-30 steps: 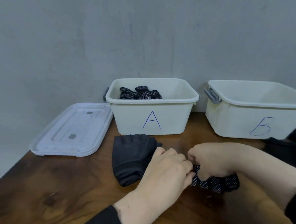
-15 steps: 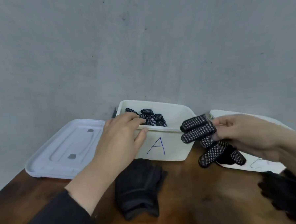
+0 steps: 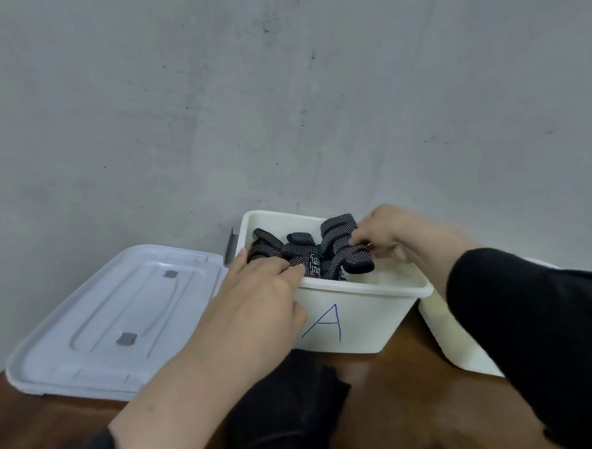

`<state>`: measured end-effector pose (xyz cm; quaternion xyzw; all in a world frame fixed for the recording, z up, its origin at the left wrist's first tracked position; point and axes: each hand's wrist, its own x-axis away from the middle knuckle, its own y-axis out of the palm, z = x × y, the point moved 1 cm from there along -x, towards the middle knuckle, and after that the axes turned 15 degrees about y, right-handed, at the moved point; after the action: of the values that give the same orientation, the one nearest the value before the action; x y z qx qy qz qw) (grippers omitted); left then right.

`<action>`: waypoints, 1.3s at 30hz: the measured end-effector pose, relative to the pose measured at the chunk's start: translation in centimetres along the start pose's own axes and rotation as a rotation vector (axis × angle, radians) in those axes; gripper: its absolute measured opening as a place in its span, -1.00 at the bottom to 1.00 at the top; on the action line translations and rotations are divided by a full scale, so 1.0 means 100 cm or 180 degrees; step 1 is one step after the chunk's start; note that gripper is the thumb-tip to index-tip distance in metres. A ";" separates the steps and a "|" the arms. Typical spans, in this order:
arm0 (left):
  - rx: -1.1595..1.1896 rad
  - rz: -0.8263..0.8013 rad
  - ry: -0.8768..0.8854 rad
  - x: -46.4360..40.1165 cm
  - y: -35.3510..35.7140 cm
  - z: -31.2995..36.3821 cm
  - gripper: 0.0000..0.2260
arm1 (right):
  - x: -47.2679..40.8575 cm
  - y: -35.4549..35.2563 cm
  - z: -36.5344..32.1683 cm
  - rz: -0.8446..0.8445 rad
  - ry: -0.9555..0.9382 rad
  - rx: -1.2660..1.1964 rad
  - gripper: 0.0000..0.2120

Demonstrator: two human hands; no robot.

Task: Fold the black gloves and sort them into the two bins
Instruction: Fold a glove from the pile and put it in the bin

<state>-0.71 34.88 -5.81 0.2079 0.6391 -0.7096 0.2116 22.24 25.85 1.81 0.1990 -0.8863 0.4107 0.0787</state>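
Since the earlier frame the right hand (image 3: 388, 236) has carried the dotted glove (image 3: 345, 247) over bin A (image 3: 347, 319) near the counter's (image 3: 400, 404) back edge, its grip pinching the glove; the left hand (image 3: 257, 295) rests on the bin's front rim, fingers straight on the gloves inside

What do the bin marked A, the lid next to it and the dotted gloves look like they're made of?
Bin A: likely plastic, matte cream-white, with a smooth moulded rim and pen-drawn letter. Lid: also seems plastic, paler bluish-white, with moulded ridges and a slight sheen. Dotted gloves: soft black knit fabric, folding limply, covered in small pale grip dots, perhaps rubber or silicone; that can't be confirmed.
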 end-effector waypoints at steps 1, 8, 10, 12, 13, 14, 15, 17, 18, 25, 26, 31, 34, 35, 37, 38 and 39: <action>0.0024 0.0006 -0.0011 -0.001 -0.001 -0.001 -0.55 | -0.006 0.010 -0.001 -0.0054 0.0077 0.0121 -0.89; -0.0001 -0.0164 -0.0033 -0.004 -0.005 -0.004 -0.55 | -0.018 0.030 0.003 0.0075 -0.0071 0.0610 -0.77; 0.0018 -0.0202 -0.0057 -0.002 -0.005 -0.007 -0.56 | -0.015 0.030 0.003 0.0093 -0.0181 0.0798 -0.77; 0.0055 -0.0167 -0.0068 0.000 -0.005 -0.009 -0.55 | -0.011 0.027 0.000 0.0207 -0.0327 0.1004 -0.73; 0.0061 -0.0152 -0.0074 0.000 -0.005 -0.010 -0.55 | -0.008 0.024 -0.001 0.0316 -0.0418 0.1072 -0.69; 0.0065 -0.0145 -0.0075 -0.001 -0.005 -0.011 -0.56 | -0.004 0.019 -0.002 0.0422 -0.0521 0.1040 -0.66; 0.0080 -0.0138 -0.0078 -0.002 -0.006 -0.012 -0.56 | 0.001 0.012 -0.003 0.0534 -0.0644 0.0868 -0.65; 0.0120 -0.0128 -0.0082 -0.006 -0.007 -0.012 -0.53 | 0.015 -0.004 0.000 0.0809 -0.0995 0.0343 -0.69; 0.0144 -0.0106 -0.0084 -0.007 -0.007 -0.011 -0.51 | 0.026 -0.013 0.003 0.0998 -0.1180 0.0121 -0.72; 0.0423 0.1077 -0.0037 0.003 -0.012 0.029 -0.72 | 0.127 -0.005 0.114 0.1201 -0.1691 -0.0458 -0.81; 0.0584 0.1128 -0.0012 0.004 -0.011 0.045 -0.72 | 0.138 0.002 0.138 0.1147 -0.1669 -0.0387 -0.84; 0.1251 0.0368 0.0179 0.008 0.023 0.134 -0.72 | 0.146 0.020 0.249 0.1083 -0.1318 0.0356 -0.76; 0.1554 -0.0165 -0.0111 0.012 0.067 0.166 -0.70 | 0.145 0.009 0.291 0.1204 -0.1307 0.0510 -0.71; 0.1665 -0.0289 -0.0214 0.010 0.081 0.176 -0.70 | 0.145 0.004 0.301 0.1287 -0.1283 0.0417 -0.72; 0.1803 -0.0426 -0.0363 0.003 0.104 0.196 -0.70 | 0.144 -0.006 0.316 0.1387 -0.1093 0.0020 -0.75; 0.1846 -0.0452 -0.0396 -0.003 0.114 0.207 -0.70 | 0.143 -0.010 0.320 0.1386 -0.0977 -0.0238 -0.76; 0.1885 -0.0452 -0.0411 -0.008 0.123 0.218 -0.71 | 0.141 -0.013 0.324 0.1363 -0.0871 -0.0505 -0.77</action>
<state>6.33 12.11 -13.32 0.1698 0.4028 -0.8897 0.1319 10.75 -3.60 -14.08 0.0538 -0.9400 0.3165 -0.1152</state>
